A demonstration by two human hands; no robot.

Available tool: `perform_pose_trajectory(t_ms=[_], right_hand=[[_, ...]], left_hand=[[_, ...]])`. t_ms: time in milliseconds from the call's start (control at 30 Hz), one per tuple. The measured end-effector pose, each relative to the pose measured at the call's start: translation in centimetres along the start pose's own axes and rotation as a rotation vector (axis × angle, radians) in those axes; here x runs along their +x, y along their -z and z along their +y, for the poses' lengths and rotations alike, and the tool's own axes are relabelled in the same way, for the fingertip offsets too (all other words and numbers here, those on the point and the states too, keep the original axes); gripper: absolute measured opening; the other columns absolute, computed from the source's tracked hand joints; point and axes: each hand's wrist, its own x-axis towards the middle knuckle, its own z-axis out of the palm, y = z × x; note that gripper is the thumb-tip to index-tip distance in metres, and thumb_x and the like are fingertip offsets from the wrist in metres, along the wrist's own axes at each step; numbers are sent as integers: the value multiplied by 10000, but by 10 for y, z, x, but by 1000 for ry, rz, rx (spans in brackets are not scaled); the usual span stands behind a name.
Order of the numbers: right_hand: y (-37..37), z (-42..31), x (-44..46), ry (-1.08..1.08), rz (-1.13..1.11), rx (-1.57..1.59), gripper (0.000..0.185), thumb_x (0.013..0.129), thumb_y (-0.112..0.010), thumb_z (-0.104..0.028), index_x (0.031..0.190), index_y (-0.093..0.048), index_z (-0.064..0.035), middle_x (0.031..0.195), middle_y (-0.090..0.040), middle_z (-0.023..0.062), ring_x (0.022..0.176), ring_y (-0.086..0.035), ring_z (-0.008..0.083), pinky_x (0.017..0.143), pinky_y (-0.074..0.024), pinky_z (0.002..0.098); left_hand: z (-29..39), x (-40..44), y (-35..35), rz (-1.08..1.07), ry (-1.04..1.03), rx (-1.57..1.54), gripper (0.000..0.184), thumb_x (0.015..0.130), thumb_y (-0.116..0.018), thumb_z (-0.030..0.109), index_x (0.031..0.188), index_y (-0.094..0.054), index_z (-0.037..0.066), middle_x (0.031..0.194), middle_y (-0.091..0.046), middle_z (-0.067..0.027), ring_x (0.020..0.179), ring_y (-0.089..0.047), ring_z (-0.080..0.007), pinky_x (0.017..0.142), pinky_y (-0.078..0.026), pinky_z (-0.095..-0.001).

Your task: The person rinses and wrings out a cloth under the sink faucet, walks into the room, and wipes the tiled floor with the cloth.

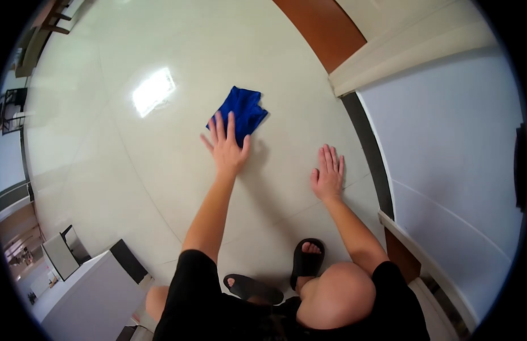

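Note:
A dark blue cloth lies on the pale, shiny tiled floor in front of me. Over the near part of the cloth is my left hand, palm down with its fingers spread; whether it presses on the cloth or hovers just above it I cannot tell. To the right, my right hand rests flat on the floor, fingers stretched out, with nothing in it, apart from the cloth.
My feet in black sandals are at the bottom. A light wall panel with a dark skirting strip runs along the right. A white cabinet stands at the lower left, and a brown wooden panel at the top right.

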Motion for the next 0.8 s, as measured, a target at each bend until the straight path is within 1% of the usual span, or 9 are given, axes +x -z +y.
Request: perform_pose_trajectory(t_ms=[67, 300, 400, 467, 533, 600, 667, 700, 800], right_hand=[[-2, -2, -1, -8, 9, 5, 745, 911, -579, -268, 1592, -365, -54, 1682, -326, 107, 1571, -263, 295, 1274, -157, 564], [4, -6, 7, 39, 93, 57, 743, 832, -657, -209, 1533, -454, -74, 1630, -396, 111, 1530, -325, 317, 1263, -184, 543], [23, -39, 67, 147, 16, 138, 718, 780, -687, -124, 1478, -521, -101, 1599, -432, 106, 1497, -370, 326, 1241, -241, 539], [33, -80, 121, 478, 31, 241, 713, 758, -677, -33, 1453, -548, -119, 1600, -436, 98, 1498, -376, 331, 1223, -288, 535], [59, -127, 167, 751, -21, 180, 698, 790, -667, -11, 1465, -545, -139, 1608, -434, 80, 1502, -373, 337, 1214, -316, 530], [37, -148, 200, 968, -5, 63, 675, 832, -674, -29, 1476, -548, -190, 1618, -429, 64, 1516, -356, 331, 1216, -308, 551], [25, -164, 218, 1017, -56, -24, 660, 862, -693, -77, 1485, -543, -238, 1617, -434, 56, 1518, -356, 318, 1218, -292, 585], [17, -169, 223, 1057, 7, 6, 544, 892, -683, -128, 1419, -602, -235, 1566, -496, 67, 1470, -432, 315, 1155, -374, 588], [1, -171, 234, 1075, 6, -8, 402, 911, -664, -182, 1312, -659, -204, 1523, -541, 71, 1414, -504, 318, 1066, -455, 557]], left_hand=[[-20, -36, -23, 69, 166, 104, 857, 935, -593, 505, 1644, -287, 135, 1722, -176, -182, 1590, -139, -385, 1226, -17, -690], [-29, -43, -24, 93, 101, -3, 870, 944, -592, 483, 1643, -256, 89, 1715, -184, -188, 1591, -152, -371, 1261, -62, -610], [-27, -41, -19, 74, 141, -26, 864, 937, -600, 473, 1641, -268, 98, 1711, -203, -187, 1587, -168, -370, 1263, -78, -604], [-28, -42, -20, 57, 145, -11, 858, 929, -609, 464, 1638, -284, 106, 1709, -215, -186, 1585, -182, -369, 1263, -87, -600], [-29, -38, -20, 60, 144, -9, 854, 921, -618, 456, 1635, -299, 113, 1706, -226, -185, 1583, -194, -366, 1263, -95, -597], [-27, -38, -19, 78, 148, -27, 850, 913, -627, 449, 1631, -313, 119, 1704, -236, -185, 1581, -204, -363, 1262, -101, -595], [-28, -37, -22, 81, 164, -37, 847, 902, -628, 445, 1624, -330, 117, 1704, -240, -182, 1582, -207, -360, 1260, -105, -593], [-28, -37, -23, 67, 175, -27, 849, 900, -627, 446, 1624, -330, 117, 1703, -241, -182, 1582, -208, -361, 1259, -106, -593], [-30, -36, -24, 37, 179, -18, 847, 897, -617, 452, 1622, -338, 115, 1703, -243, -182, 1581, -207, -364, 1258, -101, -594]])
